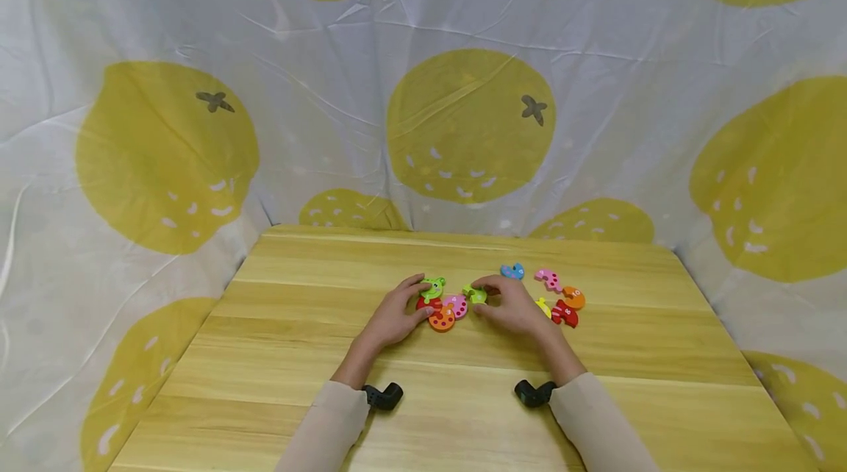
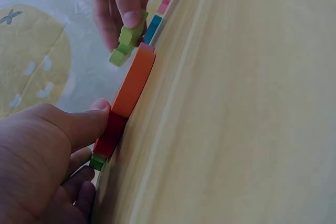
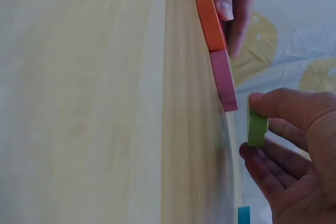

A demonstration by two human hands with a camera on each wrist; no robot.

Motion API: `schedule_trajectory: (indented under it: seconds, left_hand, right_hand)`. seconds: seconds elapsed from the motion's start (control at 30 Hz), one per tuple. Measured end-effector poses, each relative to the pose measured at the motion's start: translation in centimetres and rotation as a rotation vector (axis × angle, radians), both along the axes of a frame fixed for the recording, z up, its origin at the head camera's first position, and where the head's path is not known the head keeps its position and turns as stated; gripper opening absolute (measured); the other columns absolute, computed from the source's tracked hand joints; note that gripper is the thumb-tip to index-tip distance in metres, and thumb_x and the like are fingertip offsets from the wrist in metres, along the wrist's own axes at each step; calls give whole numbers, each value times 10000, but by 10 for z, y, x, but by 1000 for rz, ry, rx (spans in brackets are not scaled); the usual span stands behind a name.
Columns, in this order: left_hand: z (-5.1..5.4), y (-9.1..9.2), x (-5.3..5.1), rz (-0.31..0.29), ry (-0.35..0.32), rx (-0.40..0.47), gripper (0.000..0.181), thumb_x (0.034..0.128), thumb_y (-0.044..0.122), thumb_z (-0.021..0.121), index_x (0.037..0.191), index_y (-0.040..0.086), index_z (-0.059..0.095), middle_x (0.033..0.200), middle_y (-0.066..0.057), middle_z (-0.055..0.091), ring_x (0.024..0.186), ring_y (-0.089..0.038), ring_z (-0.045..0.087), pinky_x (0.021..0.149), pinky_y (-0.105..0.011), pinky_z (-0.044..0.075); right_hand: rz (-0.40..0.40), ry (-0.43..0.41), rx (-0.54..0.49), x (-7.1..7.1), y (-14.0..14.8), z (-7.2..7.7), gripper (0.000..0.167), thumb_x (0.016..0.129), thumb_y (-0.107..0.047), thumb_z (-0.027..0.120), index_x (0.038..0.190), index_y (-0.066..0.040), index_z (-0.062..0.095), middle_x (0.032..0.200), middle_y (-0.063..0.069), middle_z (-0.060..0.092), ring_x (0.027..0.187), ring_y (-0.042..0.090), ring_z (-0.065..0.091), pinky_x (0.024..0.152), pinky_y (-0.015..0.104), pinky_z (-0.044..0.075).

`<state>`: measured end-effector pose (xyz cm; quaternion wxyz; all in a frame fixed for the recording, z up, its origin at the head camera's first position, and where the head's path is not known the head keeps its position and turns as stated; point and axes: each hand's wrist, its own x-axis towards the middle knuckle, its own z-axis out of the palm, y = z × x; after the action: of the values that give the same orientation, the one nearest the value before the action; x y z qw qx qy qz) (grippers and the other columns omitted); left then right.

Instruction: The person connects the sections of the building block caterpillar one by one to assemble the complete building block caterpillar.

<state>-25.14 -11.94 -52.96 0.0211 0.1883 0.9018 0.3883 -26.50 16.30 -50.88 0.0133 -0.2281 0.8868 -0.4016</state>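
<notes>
On the wooden table [image 1: 456, 420]: small painted puzzle pieces in two clusters, one under the left hand, one beyond and beside the right.

Left hand [image 1: 395, 314]: thumb and fingers curled about the near cluster, thumb against the red piece [image 1: 434, 304], fingers at the green head piece [image 1: 434, 289].

Near cluster: green head piece with an eye; red piece below it; orange piece [image 1: 442, 321] with red spots; pink piece [image 1: 456, 305] with red spots, set against the orange one. All lie flat on the tabletop.

Right hand [image 1: 515, 306]: thumb and fingers nearly closed, pinching a light green piece [image 1: 478, 298] between them.

Light green piece: lifted off the table, just to the right of the pink piece; a gap between the two shows in the right wrist view.

Far cluster: blue piece [image 1: 512, 271], set apart; second pink piece [image 1: 548, 279]; second orange piece [image 1: 573, 298], marked 10; second red piece [image 1: 565, 313], marked 8; yellow piece [image 1: 544, 306], partly hidden by the right hand.

Wrists: one black device [image 1: 385, 396] on each, just ahead of the beige sleeves [image 1: 327, 420].

Backdrop: pale cloth [image 1: 317, 126] printed with large yellow fruit, creased, hanging behind and at both sides.
</notes>
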Motion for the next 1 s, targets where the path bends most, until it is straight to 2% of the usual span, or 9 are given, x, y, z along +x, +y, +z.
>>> schedule_trajectory:
  seconds: [0.23, 0.5, 0.7, 1.0]
  left_hand:
    - [0, 2, 2, -5, -7, -1, 479, 996, 269, 698, 1440, 120, 598, 1639, -75, 405, 1525, -332, 363, 1247, -511, 311]
    - [2, 1, 0, -6, -12, 9, 484, 996, 286, 697, 1442, 127, 599, 1643, -58, 398, 1529, -318, 360, 1244, -514, 315]
    - [2, 1, 0, -4, -23, 4, 501, 987, 318, 709, 1442, 139, 602, 1644, -58, 397, 1529, -323, 358, 1243, -516, 316]
    - [3, 0, 1, 21, -31, 10, 518, 971, 326, 724, 1443, 149, 606, 1639, -43, 404, 1526, -318, 366, 1241, -523, 320]
  right_hand:
    - [55, -6, 42, -6, -4, -3, 410, 931, -115, 759, 1326, -51, 670, 1365, 128, 669, 1255, 329, 641, 1094, 500, 500]
    - [101, -14, 101, -11, -7, -1, 413, 957, -104, 725, 1361, -63, 652, 1426, 133, 630, 1358, 332, 571, 1154, 498, 447]
    - [75, -33, 134, -9, -9, 0, 392, 928, -122, 767, 1307, -71, 681, 1363, 109, 667, 1313, 306, 597, 1131, 485, 470]
    - [68, -51, 105, -4, -11, -1, 423, 908, -124, 791, 1308, -59, 670, 1366, 113, 658, 1303, 313, 596, 1127, 497, 469]
